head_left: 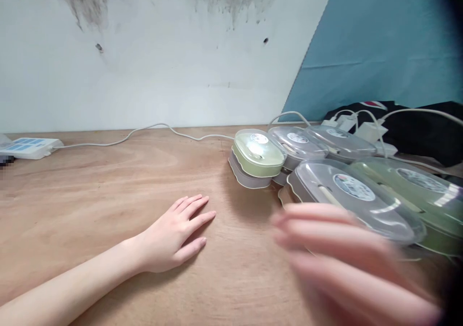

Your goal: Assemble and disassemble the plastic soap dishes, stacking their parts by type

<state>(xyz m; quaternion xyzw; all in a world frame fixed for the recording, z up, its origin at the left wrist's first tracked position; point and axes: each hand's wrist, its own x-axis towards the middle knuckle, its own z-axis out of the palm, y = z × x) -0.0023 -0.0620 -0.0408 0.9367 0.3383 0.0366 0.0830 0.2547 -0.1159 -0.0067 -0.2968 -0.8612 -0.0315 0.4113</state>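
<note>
My left hand (176, 233) lies flat on the wooden table (108, 196), fingers stretched out and holding nothing. My right hand (336, 258) hovers close to the camera at the lower right, blurred by motion, its fingers extended and apart. It is just in front of a grey lunch box with a clear lid (354, 198). A green lunch box with a clear lid (258, 155) rests stacked on a grey one a little beyond my left fingertips. Further grey boxes (300, 145) and a green one (415, 191) sit in a cluster to the right.
A white power strip (27, 147) lies at the far left, its white cable (152, 130) running along the table's back edge. White chargers (361, 128) and dark cloth (423, 128) sit at the back right. A stained white wall (162, 61) and a blue panel (390, 41) stand behind.
</note>
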